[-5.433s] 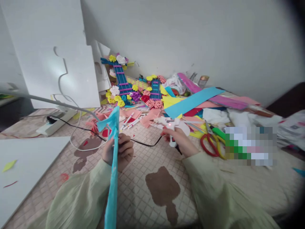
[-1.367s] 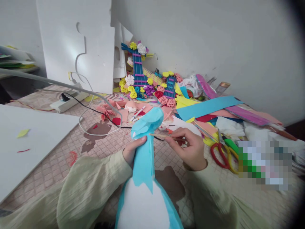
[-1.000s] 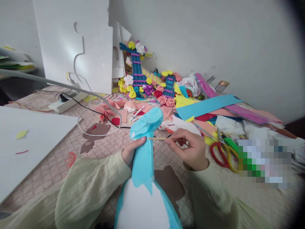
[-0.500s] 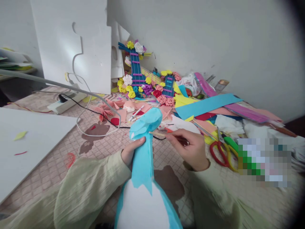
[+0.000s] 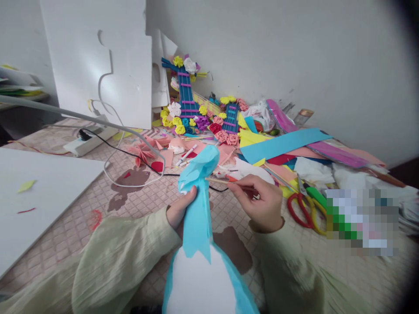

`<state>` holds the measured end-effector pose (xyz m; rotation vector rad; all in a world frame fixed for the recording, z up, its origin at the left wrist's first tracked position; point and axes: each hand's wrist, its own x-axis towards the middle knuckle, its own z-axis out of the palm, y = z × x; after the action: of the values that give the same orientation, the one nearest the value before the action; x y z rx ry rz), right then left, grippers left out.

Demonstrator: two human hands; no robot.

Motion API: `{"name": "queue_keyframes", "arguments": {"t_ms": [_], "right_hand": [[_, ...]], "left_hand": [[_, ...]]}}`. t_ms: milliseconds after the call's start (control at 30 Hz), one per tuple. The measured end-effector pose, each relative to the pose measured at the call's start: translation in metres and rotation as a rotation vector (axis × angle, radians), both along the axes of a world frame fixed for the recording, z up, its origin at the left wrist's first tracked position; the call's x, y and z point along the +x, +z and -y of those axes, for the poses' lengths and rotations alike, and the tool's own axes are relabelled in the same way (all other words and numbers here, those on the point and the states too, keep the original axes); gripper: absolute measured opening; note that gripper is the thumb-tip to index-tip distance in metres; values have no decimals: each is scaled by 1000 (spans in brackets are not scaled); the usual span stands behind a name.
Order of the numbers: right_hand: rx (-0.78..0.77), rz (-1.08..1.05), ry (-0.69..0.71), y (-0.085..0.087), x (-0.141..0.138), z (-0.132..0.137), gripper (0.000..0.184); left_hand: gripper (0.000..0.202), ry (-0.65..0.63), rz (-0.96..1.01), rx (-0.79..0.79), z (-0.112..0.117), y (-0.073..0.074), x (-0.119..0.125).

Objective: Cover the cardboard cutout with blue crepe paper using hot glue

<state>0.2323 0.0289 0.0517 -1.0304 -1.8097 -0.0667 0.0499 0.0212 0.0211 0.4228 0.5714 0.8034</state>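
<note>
A long-necked craft form covered in light blue paper [image 5: 197, 222], with a white lower body, stands up in front of me. At its top the blue paper is folded and crumpled. My left hand [image 5: 183, 205] is closed round the neck from the left, thumb on the front, its other fingers hidden behind. Between the thumb and fingertips of my right hand [image 5: 260, 200] is a thin wooden stick [image 5: 218, 180]. The stick's tip touches the right edge of the neck, just below the folded top.
Red-and-yellow-handled scissors [image 5: 307, 211] lie right of my right hand. Behind are paper-flower-decorated guitar shapes [image 5: 188, 96], pink paper scraps [image 5: 142, 152] and a blue strip [image 5: 284, 146]. A white board [image 5: 46, 200] and a power strip [image 5: 90, 139] with cables are at left.
The blue form has tilted slightly, its top shifting a little left and its base right. My right hand keeps the stick at the neck's edge, with more of the stick showing.
</note>
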Motion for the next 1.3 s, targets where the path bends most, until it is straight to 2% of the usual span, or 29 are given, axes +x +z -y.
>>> {"name": "queue_keyframes", "arguments": {"t_ms": [100, 333, 533, 900, 1167, 1300], "right_hand": [[-12, 8, 10, 0, 0, 0, 15], [-109, -82, 5, 2, -2, -1, 18], [-161, -99, 55, 2, -5, 2, 18], [-128, -132, 71, 3, -5, 5, 16], [-110, -113, 25, 3, -4, 2, 16], [-107, -112, 13, 4, -1, 1, 15]], "left_hand": [[42, 28, 13, 39, 1, 0, -1], [45, -100, 32, 30, 1, 5, -3], [41, -12, 56, 91, 1, 4, -1], [38, -32, 49, 114, 2, 2, -2], [38, -69, 20, 13, 2, 3, -3], [29, 24, -21, 1, 0, 5, -1]]}}
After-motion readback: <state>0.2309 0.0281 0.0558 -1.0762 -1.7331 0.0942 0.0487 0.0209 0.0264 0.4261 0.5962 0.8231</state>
